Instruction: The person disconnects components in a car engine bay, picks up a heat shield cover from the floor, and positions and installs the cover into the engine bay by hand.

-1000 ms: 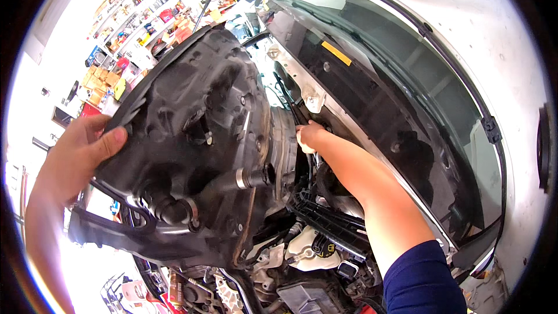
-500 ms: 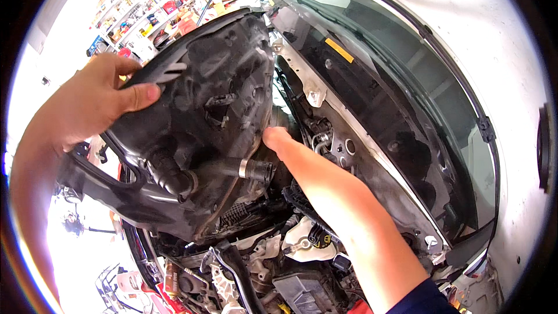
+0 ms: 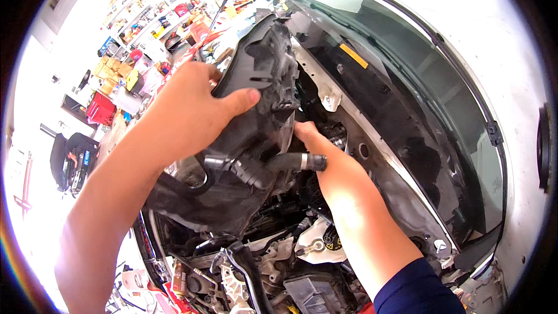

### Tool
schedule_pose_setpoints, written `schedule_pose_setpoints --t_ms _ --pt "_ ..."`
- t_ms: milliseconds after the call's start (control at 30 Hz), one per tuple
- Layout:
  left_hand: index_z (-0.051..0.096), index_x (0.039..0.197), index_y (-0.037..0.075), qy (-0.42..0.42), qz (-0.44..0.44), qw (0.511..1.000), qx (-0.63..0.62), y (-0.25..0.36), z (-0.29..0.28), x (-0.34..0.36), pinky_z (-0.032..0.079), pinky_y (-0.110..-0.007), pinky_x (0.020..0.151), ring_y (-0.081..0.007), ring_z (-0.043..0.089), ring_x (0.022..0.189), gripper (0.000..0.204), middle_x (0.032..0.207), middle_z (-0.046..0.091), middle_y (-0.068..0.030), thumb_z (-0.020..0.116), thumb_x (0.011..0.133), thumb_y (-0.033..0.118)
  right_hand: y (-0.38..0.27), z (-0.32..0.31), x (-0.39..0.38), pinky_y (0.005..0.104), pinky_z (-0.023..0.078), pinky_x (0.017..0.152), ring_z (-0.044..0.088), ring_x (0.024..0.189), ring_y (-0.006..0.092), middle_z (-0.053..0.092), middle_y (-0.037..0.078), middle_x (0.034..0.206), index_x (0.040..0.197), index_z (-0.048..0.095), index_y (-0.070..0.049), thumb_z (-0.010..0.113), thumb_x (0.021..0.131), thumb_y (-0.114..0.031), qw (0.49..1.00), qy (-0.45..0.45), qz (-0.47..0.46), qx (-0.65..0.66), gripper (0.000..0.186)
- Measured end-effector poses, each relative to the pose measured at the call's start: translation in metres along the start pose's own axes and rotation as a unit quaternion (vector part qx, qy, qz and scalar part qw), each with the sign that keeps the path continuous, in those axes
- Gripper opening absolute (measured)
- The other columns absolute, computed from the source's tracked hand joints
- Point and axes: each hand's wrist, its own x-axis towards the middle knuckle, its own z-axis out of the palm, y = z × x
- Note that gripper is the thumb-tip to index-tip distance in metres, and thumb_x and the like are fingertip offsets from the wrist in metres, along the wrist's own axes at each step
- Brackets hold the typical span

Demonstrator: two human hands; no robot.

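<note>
Tilted up over the engine bay is a large black plastic engine cover (image 3: 273, 93), its moulded underside toward me. My left hand (image 3: 192, 104) grips its upper left edge, thumb on the near face and fingers behind. A short black hose (image 3: 289, 161) with a silver clamp sticks out from the cover's lower part. My right hand (image 3: 305, 130) reaches to the cover's right edge, close against it; its fingers are hidden there, so I cannot see what they touch.
Below lie engine parts, a white reservoir (image 3: 319, 244) with a black cap and a black box (image 3: 317, 296). The windshield (image 3: 430, 81) and bare metal cowl (image 3: 372, 163) run along the right. Shelves (image 3: 154, 0) and a red bin (image 3: 100, 109) stand in the background.
The engine cover has swung to a steeper tilt and shifted right, with my left hand moving right along with it. My right hand stays by its right edge.
</note>
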Motion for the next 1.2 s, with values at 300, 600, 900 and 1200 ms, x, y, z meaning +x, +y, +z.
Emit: schedule_pose_setpoints --t_ms 300,600,900,1200 --pt "0.067 0.114 -0.012 0.017 -0.001 0.999 -0.045 -0.018 0.003 0.021 0.055 -0.042 0.084 -0.0347 0.072 0.095 0.064 0.097 0.071 -0.0281 0.069 0.089 0.046 -0.022 -0.043 -0.027 0.0386 0.055 0.087 0.066 0.1 0.0237 0.07 0.013 0.114 0.12 0.065 0.004 0.065 0.096 -0.03 0.971 -0.165 -0.013 0.174 0.041" --pt "0.069 0.11 -0.008 -0.018 0.135 0.974 0.178 -0.007 0.005 0.025 0.053 -0.045 0.085 -0.0393 0.071 0.092 0.044 0.094 0.072 -0.027 0.06 0.097 0.034 -0.011 -0.063 0.016 0.0425 0.053 0.088 0.064 0.106 0.0235 0.065 0.015 0.125 0.134 0.06 -0.004 0.063 0.097 -0.034 0.944 -0.287 -0.141 0.075 0.047" --pt "0.063 0.097 -0.008 -0.031 0.037 0.998 0.044 -0.036 0.039 -0.033 0.049 -0.052 0.083 -0.0482 0.064 0.092 0.034 0.09 0.065 -0.0323 0.055 0.097 0.024 -0.028 -0.053 0.002 0.0638 0.043 0.101 0.055 0.123 0.0408 0.056 0.021 0.137 0.134 0.056 0.001 0.054 0.102 -0.036 0.991 -0.132 -0.012 -0.018 0.05" --pt "0.059 0.113 -0.012 0.092 -0.05 0.98 -0.171 -0.062 0.095 -0.077 0.05 -0.053 0.087 -0.0505 0.064 0.094 0.033 0.094 0.066 -0.0342 0.051 0.097 0.017 -0.071 -0.068 -0.084 0.0628 0.047 0.099 0.055 0.124 0.0438 0.045 0.026 0.149 0.144 0.045 0.004 0.045 0.104 -0.05 0.959 -0.197 -0.019 -0.203 0.067"
